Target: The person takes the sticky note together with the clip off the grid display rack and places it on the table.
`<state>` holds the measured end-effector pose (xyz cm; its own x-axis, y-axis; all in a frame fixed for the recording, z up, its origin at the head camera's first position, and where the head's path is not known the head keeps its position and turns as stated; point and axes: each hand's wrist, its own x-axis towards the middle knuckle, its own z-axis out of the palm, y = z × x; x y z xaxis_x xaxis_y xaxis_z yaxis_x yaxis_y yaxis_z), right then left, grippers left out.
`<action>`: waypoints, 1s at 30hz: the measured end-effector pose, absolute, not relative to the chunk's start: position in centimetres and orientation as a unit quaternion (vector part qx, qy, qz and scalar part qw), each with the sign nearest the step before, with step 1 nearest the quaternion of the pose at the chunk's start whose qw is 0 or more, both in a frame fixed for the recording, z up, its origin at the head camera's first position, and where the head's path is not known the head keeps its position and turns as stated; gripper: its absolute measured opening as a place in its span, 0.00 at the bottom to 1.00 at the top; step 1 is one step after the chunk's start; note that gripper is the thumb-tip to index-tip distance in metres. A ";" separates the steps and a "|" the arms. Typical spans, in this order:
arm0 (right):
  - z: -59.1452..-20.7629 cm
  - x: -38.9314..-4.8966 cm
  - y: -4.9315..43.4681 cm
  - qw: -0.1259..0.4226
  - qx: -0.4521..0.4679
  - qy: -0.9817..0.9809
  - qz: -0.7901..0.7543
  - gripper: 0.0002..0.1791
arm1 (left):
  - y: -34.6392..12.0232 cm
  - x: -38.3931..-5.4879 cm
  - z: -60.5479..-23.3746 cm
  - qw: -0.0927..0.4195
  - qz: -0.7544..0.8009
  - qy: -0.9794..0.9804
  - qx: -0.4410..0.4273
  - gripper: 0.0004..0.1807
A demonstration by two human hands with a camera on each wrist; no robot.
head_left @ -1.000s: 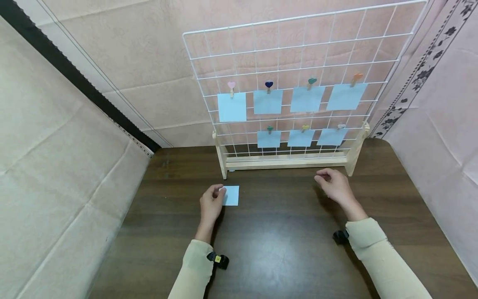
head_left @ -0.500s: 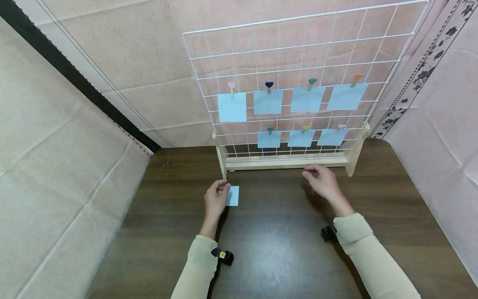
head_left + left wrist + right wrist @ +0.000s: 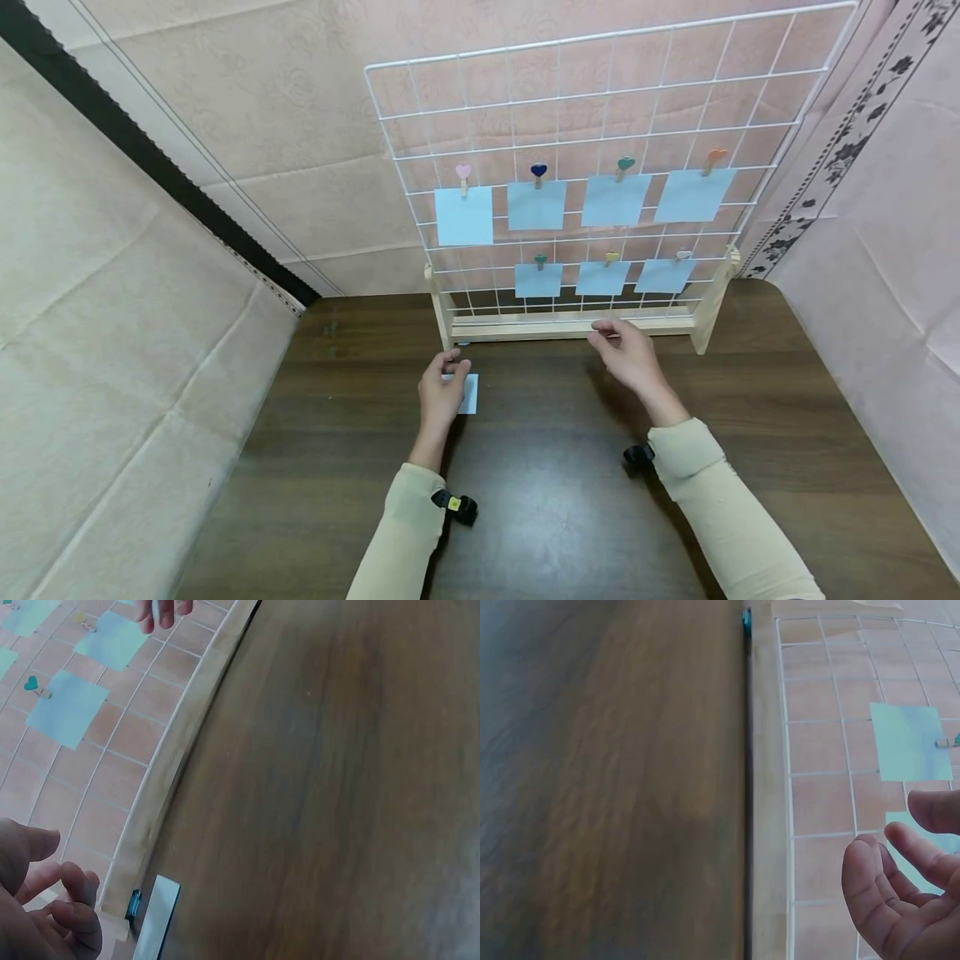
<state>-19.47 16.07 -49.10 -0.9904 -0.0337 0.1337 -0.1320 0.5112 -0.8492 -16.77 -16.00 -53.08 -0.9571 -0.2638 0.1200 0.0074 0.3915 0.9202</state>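
My left hand [image 3: 441,396] is above a light blue square of paper [image 3: 472,394] on the table and covers part of it in the head view. Its fingers are loosely curled, with nothing between thumb and fingertips in the left wrist view. My right hand [image 3: 630,357] hovers before the bottom rail of the white wire grid rack [image 3: 517,319], fingers bent and holding nothing visible. A small teal object [image 3: 133,904] lies by the rail's left end. Heart-topped clips, such as a navy one [image 3: 538,171], hold blue paper sheets [image 3: 536,206] on the grid in two rows.
The rack's wooden feet, one at the right [image 3: 708,308], stand at the back of the brown wooden table [image 3: 547,483]. Pale cloth [image 3: 150,350] hangs at the sides and back. Each wrist carries a black camera, the left one [image 3: 463,508] beside the cuff.
My right hand has moved left along the front of the rack. My left hand has shifted slightly right and toward the rack, covering more of the paper. The clipped sheets stay put.
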 end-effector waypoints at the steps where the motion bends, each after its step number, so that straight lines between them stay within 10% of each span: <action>1: -49.0 -19.6 15.9 0.053 0.050 -0.867 0.492 0.18 | -15.9 -16.8 -53.0 0.125 -0.548 -0.824 0.077 0.20; 30: -45.6 -22.1 14.6 0.058 0.098 -0.851 0.513 0.22 | -13.0 -18.7 -50.8 0.118 -0.593 -0.796 0.024 0.22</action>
